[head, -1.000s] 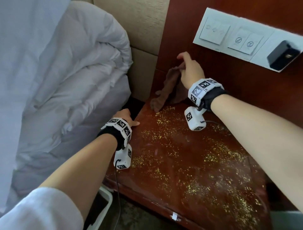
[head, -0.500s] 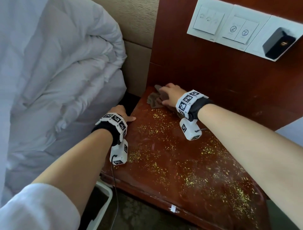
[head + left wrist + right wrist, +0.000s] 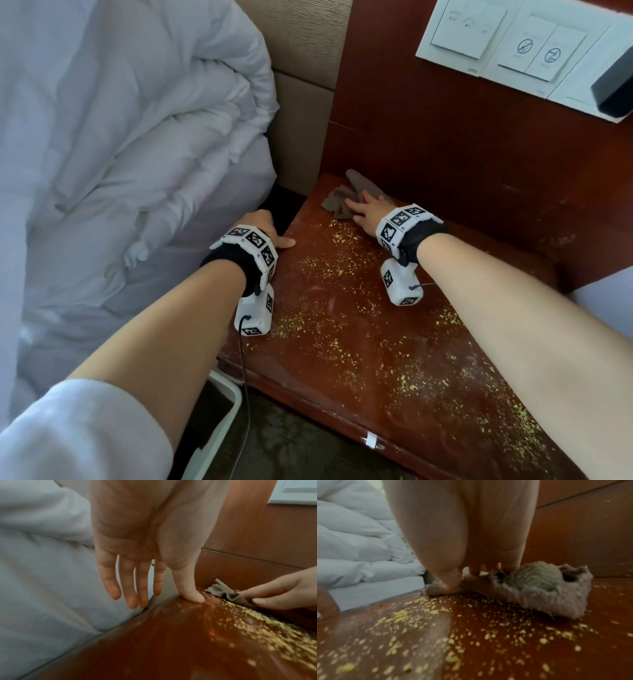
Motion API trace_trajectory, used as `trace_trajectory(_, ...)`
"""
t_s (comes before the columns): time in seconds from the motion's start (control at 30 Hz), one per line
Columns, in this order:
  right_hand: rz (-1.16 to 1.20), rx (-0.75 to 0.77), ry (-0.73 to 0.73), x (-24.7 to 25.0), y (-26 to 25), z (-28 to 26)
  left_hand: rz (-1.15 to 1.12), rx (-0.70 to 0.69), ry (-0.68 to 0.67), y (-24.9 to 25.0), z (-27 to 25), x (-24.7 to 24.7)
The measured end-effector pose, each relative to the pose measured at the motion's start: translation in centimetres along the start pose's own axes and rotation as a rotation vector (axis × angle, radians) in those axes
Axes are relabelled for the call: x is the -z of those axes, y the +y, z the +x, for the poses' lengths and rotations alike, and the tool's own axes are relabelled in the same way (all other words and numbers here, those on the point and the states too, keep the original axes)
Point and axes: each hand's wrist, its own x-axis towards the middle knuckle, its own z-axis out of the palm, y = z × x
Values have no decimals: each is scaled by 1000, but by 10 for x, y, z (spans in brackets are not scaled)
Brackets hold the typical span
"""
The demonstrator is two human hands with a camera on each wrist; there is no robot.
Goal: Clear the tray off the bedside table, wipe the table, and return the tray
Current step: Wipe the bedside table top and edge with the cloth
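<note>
The reddish-brown bedside table (image 3: 342,329) is strewn with yellow crumbs (image 3: 411,373). A brown cloth (image 3: 337,202) lies crumpled in its back left corner. My right hand (image 3: 364,214) presses down on the cloth with spread fingers. In the right wrist view the thumb sits on the cloth (image 3: 547,592) and the fingers lie beyond it. My left hand (image 3: 267,228) rests at the table's left edge. Its thumb (image 3: 193,595) lies on the top, and the straight fingers (image 3: 130,588) hang beside the edge. No tray is in view.
A white duvet (image 3: 120,154) lies close along the table's left side. Behind the table rises a wooden wall panel (image 3: 462,144) with a white switch plate (image 3: 513,44) and a black plug. A white bin (image 3: 222,414) stands on the floor at the front left.
My right hand came down from the wall panel with the cloth and now presses it onto the table's back left corner. The left hand has stayed at the edge.
</note>
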Motion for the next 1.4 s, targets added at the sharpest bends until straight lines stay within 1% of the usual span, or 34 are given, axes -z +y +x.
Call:
trace_trajectory(0.1,21,-16,19,1,14,-5,9,9,2,3,1,3)
trace_trajectory(0.23,82,-51,49,-4,40,-18,-39,76,-114,14,2,12)
trace_trajectory(0.27,87,-62,58,-5,47,-23,-53,88,-119,20,1,15)
trace_trajectory(0.33,87,-89,67,-8,61,-33,-89,89,-62,31,0,18)
trace_trajectory(0.4,80,-114,72,-11,73,-41,-146,58,7,44,-3,19)
trace_trajectory(0.47,74,-136,78,-16,88,-50,-162,-15,69,61,-10,16)
trace_trajectory(0.53,83,-155,89,-24,102,-57,-155,-85,88,81,-20,9)
trace_trajectory(0.63,124,-185,91,-37,127,-69,-101,-154,51,111,-32,-6)
trace_trajectory(0.87,183,-250,89,-60,185,-107,-5,-250,-28,172,-53,-34)
trace_trajectory(1.0,185,-268,59,-68,213,-129,77,-297,-61,204,-58,-53)
trace_trajectory(1.2,151,-267,16,-77,231,-145,222,-354,-119,244,-56,-74)
trace_trajectory(1.4,175,-254,-20,-75,235,-140,385,-329,-156,260,-50,-87)
